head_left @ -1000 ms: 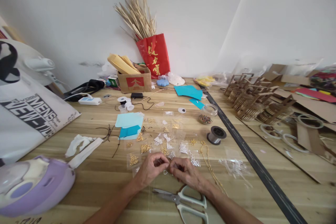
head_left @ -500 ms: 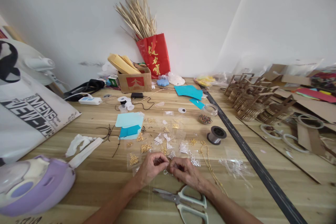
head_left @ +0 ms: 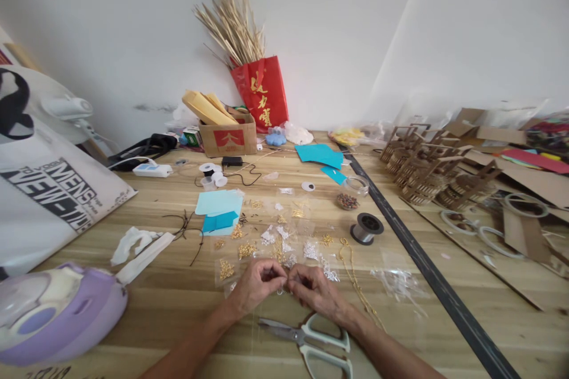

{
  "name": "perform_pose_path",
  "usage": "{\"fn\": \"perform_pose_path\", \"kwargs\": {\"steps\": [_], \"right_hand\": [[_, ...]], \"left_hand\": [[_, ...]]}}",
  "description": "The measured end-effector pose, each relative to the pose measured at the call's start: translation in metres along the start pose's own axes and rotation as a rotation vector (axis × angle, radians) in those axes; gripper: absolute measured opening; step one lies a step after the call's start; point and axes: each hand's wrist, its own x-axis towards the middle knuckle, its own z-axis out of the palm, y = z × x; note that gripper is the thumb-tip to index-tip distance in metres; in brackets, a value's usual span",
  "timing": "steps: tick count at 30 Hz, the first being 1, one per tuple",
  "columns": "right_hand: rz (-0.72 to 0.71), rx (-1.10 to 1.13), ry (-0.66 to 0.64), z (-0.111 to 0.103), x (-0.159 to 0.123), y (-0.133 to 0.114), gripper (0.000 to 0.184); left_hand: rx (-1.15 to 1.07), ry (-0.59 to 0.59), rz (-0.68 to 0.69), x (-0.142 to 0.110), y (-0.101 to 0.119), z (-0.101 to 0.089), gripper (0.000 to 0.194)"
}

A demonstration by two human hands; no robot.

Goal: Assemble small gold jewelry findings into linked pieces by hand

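My left hand (head_left: 256, 285) and my right hand (head_left: 313, 289) meet fingertip to fingertip above the wooden table. Both pinch at something too small to make out. A small silvery ring (head_left: 280, 291) shows just below the fingertips; whether it hangs from them or lies on the table I cannot tell. Scissors (head_left: 306, 337) with pale handles lie under my right wrist. Beyond my hands are small piles of gold findings (head_left: 246, 250) and silver findings (head_left: 310, 250). A gold chain (head_left: 353, 278) lies right of my right hand.
A wire spool (head_left: 367, 228) and a jar of beads (head_left: 349, 200) stand to the right. Light blue sheets (head_left: 217, 202) lie left of the piles. A purple and white appliance (head_left: 66, 314) sits at the near left. Several small woven baskets (head_left: 466, 183) stand at the far right.
My fingertips have shifted very slightly against each other, and the small ring below them is a little more covered. Everything else has stayed in place.
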Motion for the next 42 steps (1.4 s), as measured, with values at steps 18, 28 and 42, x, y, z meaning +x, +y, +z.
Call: {"fn": "perform_pose_path", "kwargs": {"steps": [18,28,42], "right_hand": [[0.025,0.025,0.018,0.0014,0.001,-0.0033,0.021],[0.017,0.021,0.027,0.0013,0.0009,0.0017,0.019],[0.033,0.005,0.036,0.001,0.0016,-0.0051,0.02]], "left_hand": [[-0.069,-0.027,-0.005,-0.0008,-0.0067,0.0006,0.006],[-0.091,-0.044,-0.035,-0.0007,-0.0077,0.0007,0.008],[-0.007,-0.027,-0.003,-0.0005,-0.0064,0.0003,0.008]]}}
